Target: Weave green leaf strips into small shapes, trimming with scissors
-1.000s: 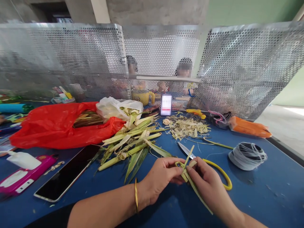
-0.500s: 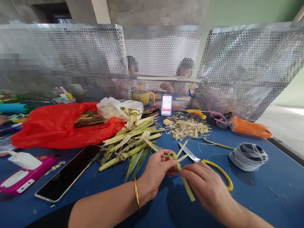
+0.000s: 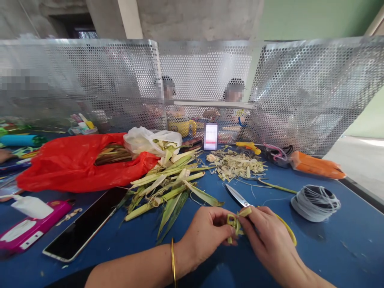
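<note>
My left hand [image 3: 201, 237] and my right hand [image 3: 269, 240] meet over the blue table [image 3: 345, 244], both pinched on a small folded strip of pale green palm leaf [image 3: 235, 222]. A gold bangle [image 3: 173, 262] sits on my left wrist. Scissors with yellow handles [image 3: 240, 197] lie just beyond my right hand, the blade pointing away. A pile of green and pale leaf strips [image 3: 168, 180] lies a little further out to the left.
A red plastic bag [image 3: 69, 164] and a white bag [image 3: 150, 140] lie at the left with leaves in them. A phone [image 3: 84, 226], a pink case [image 3: 27, 230], leaf scraps [image 3: 237, 163], a coil of white thread [image 3: 315, 198] and an orange object [image 3: 318, 167] surround me. A perforated metal screen [image 3: 300, 88] stands behind, people beyond it.
The long loose end of the leaf strip has been drawn in, so the piece is now a small tight fold between my fingers. Both hands have moved slightly nearer to me.
</note>
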Tool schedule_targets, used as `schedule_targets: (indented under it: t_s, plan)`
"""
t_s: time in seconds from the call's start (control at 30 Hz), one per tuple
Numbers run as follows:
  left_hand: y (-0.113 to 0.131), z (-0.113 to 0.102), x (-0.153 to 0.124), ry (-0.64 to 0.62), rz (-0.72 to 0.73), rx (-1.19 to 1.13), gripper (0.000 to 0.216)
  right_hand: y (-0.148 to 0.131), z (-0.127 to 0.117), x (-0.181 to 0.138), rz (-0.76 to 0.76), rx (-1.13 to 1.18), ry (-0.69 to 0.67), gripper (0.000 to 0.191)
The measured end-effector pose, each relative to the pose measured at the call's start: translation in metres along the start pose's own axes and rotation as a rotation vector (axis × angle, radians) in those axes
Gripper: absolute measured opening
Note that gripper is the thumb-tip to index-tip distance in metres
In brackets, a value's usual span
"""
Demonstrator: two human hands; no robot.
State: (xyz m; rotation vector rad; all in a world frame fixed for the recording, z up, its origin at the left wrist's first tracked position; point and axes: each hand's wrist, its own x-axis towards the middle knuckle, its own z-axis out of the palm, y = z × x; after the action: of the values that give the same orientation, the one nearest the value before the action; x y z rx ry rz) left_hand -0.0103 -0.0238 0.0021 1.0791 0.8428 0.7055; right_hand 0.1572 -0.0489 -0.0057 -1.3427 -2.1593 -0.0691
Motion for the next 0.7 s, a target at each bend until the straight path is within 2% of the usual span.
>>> schedule_targets:
  t_s: [0.1,0.3,0.43,0.6,0.7]
  plan:
    - [-0.001,0.002,-0.002,0.011,-0.038,-0.022,0.025,0.001,0.005,-0.003,0.062,-0.022,0.016,0.024]
    - [-0.007,0.005,-0.002,0.151,-0.128,-0.052,0.031,0.001,0.015,-0.008,0.181,0.059,-0.004,0.028]
    - [-0.003,0.001,0.001,0.204,-0.086,-0.084,0.031,0.004,0.011,-0.007,0.267,0.158,-0.082,0.017]
    - [-0.002,-0.008,0.008,0.258,-0.076,-0.135,0.032,0.007,-0.002,-0.002,0.200,0.176,-0.018,0.012]
    - [-0.002,-0.009,0.009,0.254,-0.056,-0.114,0.030,0.004,-0.007,0.002,0.163,0.295,-0.019,0.014]
